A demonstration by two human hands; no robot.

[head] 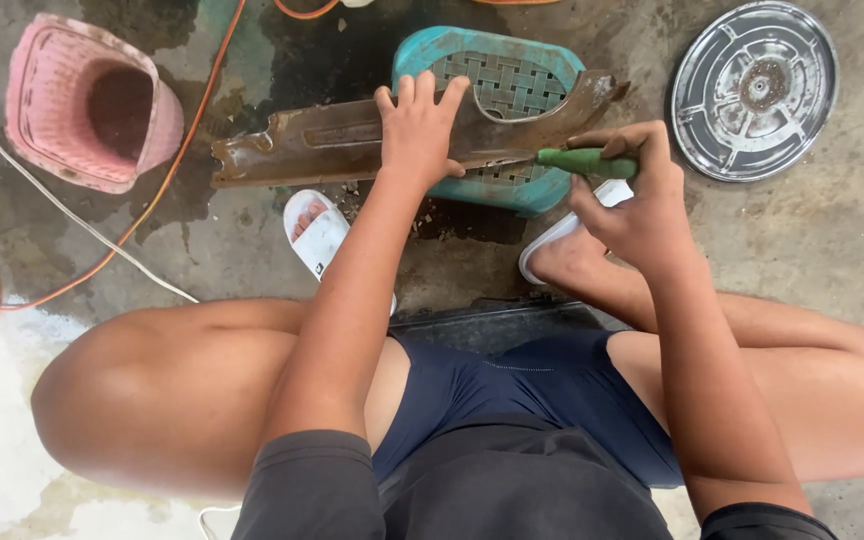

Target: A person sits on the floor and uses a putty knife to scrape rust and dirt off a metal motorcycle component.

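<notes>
The left hand (pixel 420 125) presses flat on a rusty brown panel (pixel 332 145) lying across a teal stool (pixel 512 60). The right hand (pixel 632 190) grips a green-handled tool (pixel 582 162) (tip against the panel). Far left stands a pink basket (pixel 82 100); far right lies a grey disc (pixel 755 88).

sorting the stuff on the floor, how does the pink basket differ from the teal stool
The pink basket lies tipped on its side with its open mouth showing, untouched; the teal stool stands upright with the rusty brown panel laid across it, pressed down by the left hand. The basket is clear of the work; the stool sits under the right hand and its green-handled tool. Both have woven-pattern surfaces.
</notes>
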